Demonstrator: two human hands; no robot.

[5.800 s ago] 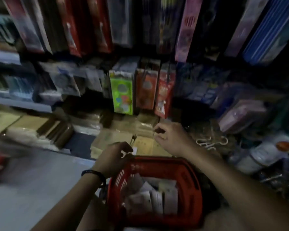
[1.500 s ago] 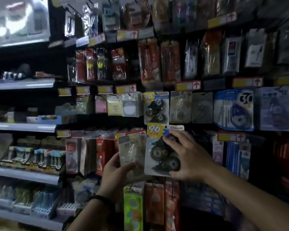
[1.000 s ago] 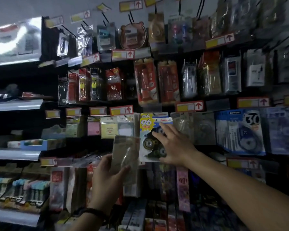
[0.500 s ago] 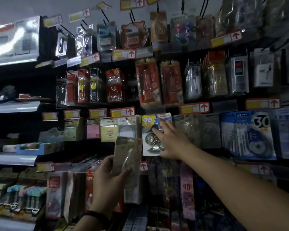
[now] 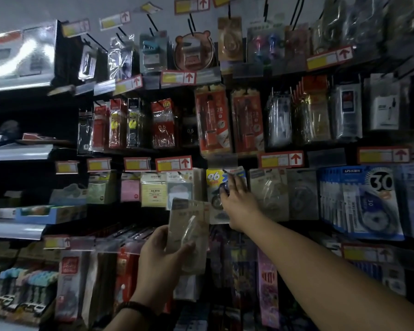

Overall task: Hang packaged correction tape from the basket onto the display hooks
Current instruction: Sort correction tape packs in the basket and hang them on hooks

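**Stationery Wall Around the Restock**

Red-and-yellow price labels (image 5: 173,163) with red arrows are fixed along every row. A bear-shaped package (image 5: 193,51) is hung near the top. Below it, red 2B pencil packs (image 5: 213,120) are ranged beside red lead packs (image 5: 163,126) marked 0.5. Pale sticky-note pads (image 5: 153,189) and a pink pad (image 5: 130,190) are set one row lower. At the left, grey shelves (image 5: 17,152) are mounted, and a blue tray (image 5: 50,214) is placed on one.

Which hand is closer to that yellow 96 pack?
Right. The right hand holds the 96 pack; the left hand is lower left, holding a beige pack.
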